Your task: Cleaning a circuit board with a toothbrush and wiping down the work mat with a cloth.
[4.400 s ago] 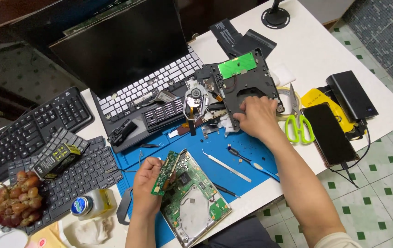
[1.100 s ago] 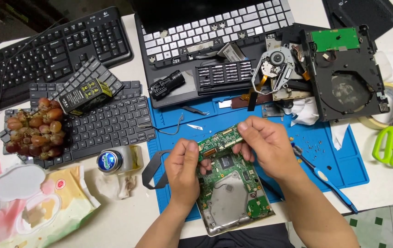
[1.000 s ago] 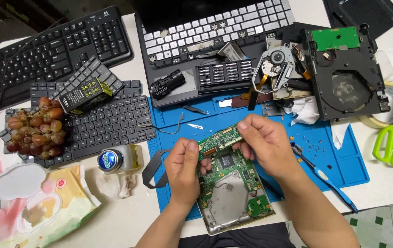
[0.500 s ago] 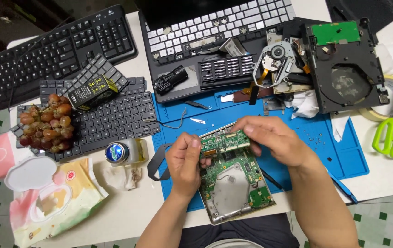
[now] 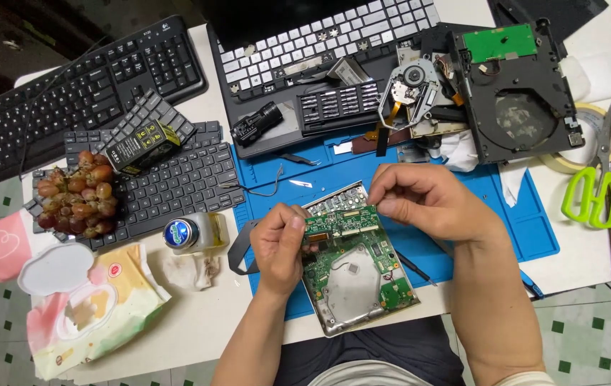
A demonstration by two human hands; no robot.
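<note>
The small green circuit board [image 5: 340,223] is pinched at both ends by the left hand [image 5: 279,243] and the right hand [image 5: 427,204] above the silver metal drive case [image 5: 354,282], and it could be cracked if it is bent too much.

a green circuit board [image 5: 341,221] tilts up off a silver metal drive chassis [image 5: 352,282]; the chassis lies flat, lower centre of the frame, on the blue mat [image 5: 527,221]

Your white table [image 5: 198,322] carries a blue mat [image 5: 463,179] mid-front, black keyboards [image 5: 84,86] left, green scissors [image 5: 591,193] right.
</note>
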